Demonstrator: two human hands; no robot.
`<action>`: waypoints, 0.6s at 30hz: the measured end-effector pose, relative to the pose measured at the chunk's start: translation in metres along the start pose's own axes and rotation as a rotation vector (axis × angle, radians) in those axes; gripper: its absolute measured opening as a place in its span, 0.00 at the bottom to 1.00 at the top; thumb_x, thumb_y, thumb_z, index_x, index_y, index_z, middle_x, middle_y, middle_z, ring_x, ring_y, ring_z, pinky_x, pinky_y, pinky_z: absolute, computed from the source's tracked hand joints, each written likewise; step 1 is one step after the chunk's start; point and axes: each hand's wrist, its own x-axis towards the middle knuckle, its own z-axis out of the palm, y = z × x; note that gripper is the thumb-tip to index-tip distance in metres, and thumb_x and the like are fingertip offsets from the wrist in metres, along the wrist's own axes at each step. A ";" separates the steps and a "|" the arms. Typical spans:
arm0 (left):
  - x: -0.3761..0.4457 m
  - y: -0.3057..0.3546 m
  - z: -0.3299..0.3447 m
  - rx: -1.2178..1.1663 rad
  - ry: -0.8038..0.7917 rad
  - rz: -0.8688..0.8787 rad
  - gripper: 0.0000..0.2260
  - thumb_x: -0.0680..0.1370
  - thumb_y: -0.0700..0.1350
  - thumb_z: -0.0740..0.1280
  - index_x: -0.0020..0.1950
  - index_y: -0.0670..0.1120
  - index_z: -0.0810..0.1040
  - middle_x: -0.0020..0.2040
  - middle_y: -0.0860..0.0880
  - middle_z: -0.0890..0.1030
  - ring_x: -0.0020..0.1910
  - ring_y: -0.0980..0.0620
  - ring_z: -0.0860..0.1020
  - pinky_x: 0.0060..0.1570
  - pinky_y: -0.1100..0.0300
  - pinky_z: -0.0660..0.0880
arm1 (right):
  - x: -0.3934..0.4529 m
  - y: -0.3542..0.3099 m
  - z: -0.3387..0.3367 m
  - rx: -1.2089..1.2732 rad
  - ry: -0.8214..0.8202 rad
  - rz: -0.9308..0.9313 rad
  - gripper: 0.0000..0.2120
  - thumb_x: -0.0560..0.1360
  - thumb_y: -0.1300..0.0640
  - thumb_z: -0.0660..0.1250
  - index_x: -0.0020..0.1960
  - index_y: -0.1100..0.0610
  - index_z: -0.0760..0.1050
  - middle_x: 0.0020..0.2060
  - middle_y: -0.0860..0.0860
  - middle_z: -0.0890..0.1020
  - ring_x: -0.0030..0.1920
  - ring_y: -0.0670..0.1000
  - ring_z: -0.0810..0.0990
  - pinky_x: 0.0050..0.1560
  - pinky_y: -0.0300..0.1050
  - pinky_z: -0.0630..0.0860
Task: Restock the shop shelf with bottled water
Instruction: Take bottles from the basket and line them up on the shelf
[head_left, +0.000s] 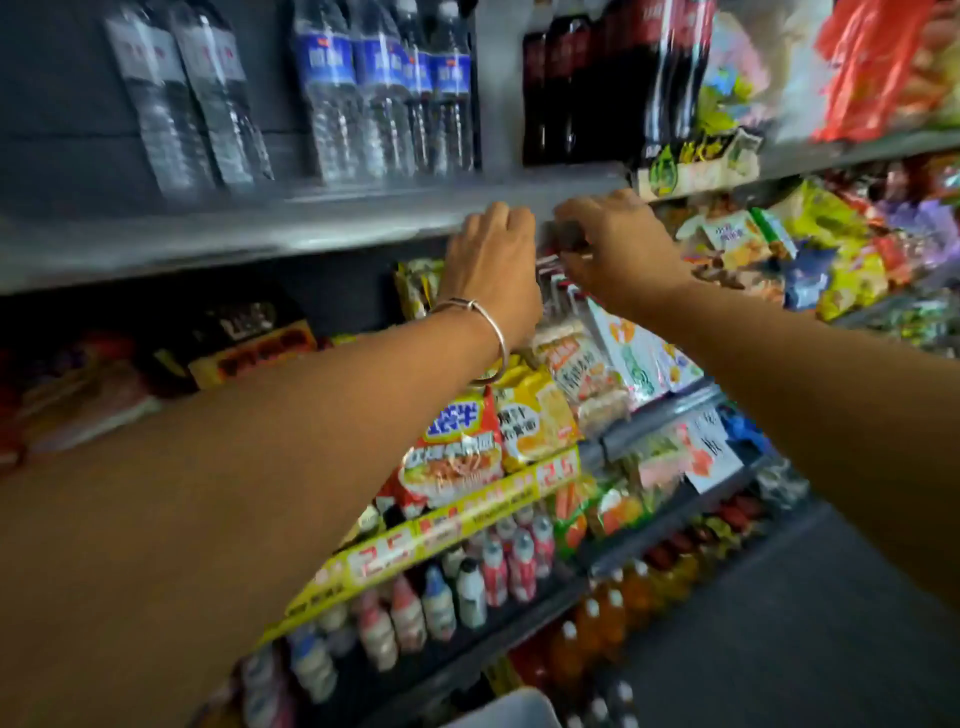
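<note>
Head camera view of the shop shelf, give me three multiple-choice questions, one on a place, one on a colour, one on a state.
1. Where do the water bottles stand?
A. top shelf
B. floor
C. bottom shelf
2. What colour are the labels on the middle group of water bottles?
A. green
B. blue
C. orange
3. What are the hands doing?
A. hanging at the sides
B. each holding a water bottle
C. reaching to the edge of the shelf

A: they stand above the noodle packets.
B: blue bands show.
C: left hand and right hand meet there; neither holds a bottle.
</note>
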 end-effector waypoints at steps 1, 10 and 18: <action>-0.019 0.001 0.014 -0.012 -0.042 0.000 0.15 0.74 0.39 0.62 0.61 0.43 0.69 0.62 0.42 0.70 0.62 0.41 0.68 0.60 0.49 0.66 | -0.025 0.001 0.010 0.000 -0.040 -0.008 0.22 0.70 0.57 0.63 0.64 0.61 0.73 0.58 0.61 0.78 0.59 0.64 0.72 0.58 0.54 0.69; -0.206 -0.021 0.185 -0.111 -0.482 -0.072 0.14 0.75 0.38 0.62 0.61 0.40 0.70 0.62 0.39 0.70 0.60 0.39 0.69 0.56 0.46 0.66 | -0.262 -0.003 0.179 0.155 -0.559 0.060 0.20 0.63 0.61 0.60 0.51 0.67 0.78 0.44 0.66 0.81 0.46 0.67 0.78 0.45 0.53 0.76; -0.380 -0.053 0.340 -0.145 -0.896 -0.140 0.18 0.76 0.38 0.63 0.65 0.45 0.68 0.65 0.44 0.69 0.64 0.44 0.68 0.65 0.54 0.64 | -0.458 -0.027 0.327 0.259 -1.212 0.136 0.23 0.76 0.57 0.63 0.71 0.54 0.65 0.69 0.55 0.69 0.68 0.56 0.67 0.66 0.48 0.66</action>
